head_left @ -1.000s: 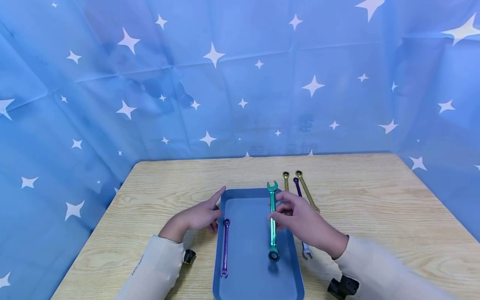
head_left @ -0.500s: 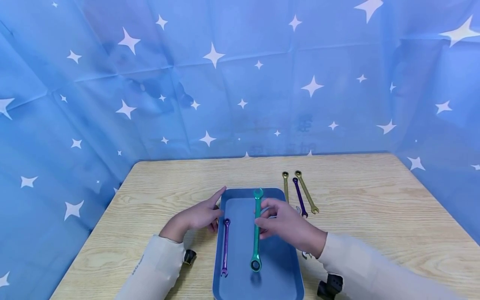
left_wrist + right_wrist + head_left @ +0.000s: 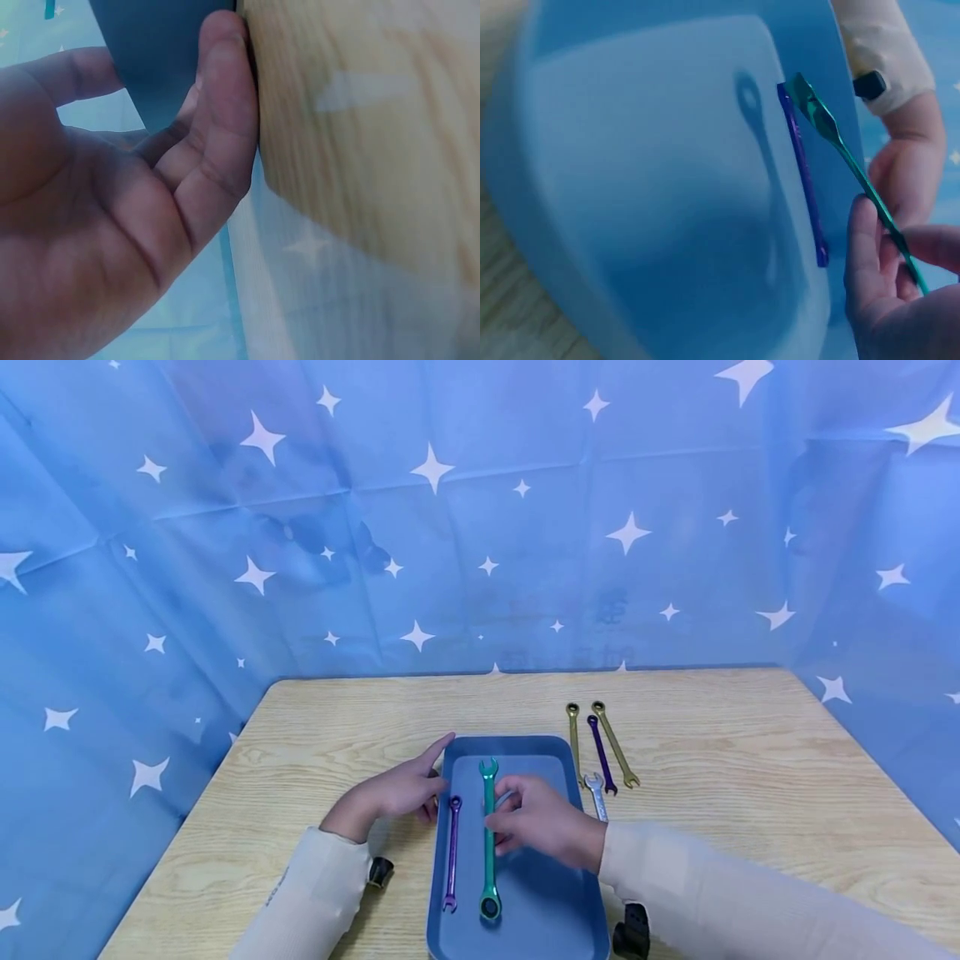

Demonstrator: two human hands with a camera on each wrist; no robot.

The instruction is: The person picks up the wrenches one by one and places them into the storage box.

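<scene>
In the head view my right hand (image 3: 536, 818) pinches a shiny green combination wrench (image 3: 490, 852) mid-shaft, over the blue tray (image 3: 525, 906). The right wrist view shows the green wrench (image 3: 855, 166) raised off the tray floor, its shadow falling there. Close to the tray's left wall lies a small purple wrench (image 3: 452, 856), ratchet ring end away from me. My left hand (image 3: 397, 789) holds the tray's left side, index finger stretched along the rim. Seen from the left wrist, curled fingers (image 3: 217, 127) press against the tray wall (image 3: 161, 60).
Right of the tray, on the wooden table (image 3: 735, 752), lie a gold wrench (image 3: 573, 735), a dark purple wrench (image 3: 602, 752) and another gold wrench (image 3: 617, 745). A silver wrench (image 3: 597, 793) is partly hidden by my right forearm. A blue starry cloth (image 3: 480, 510) hangs behind.
My right hand has carried the green wrench leftward and lower, from the tray's right side to near the purple wrench. The left hand has stayed on the tray's edge.
</scene>
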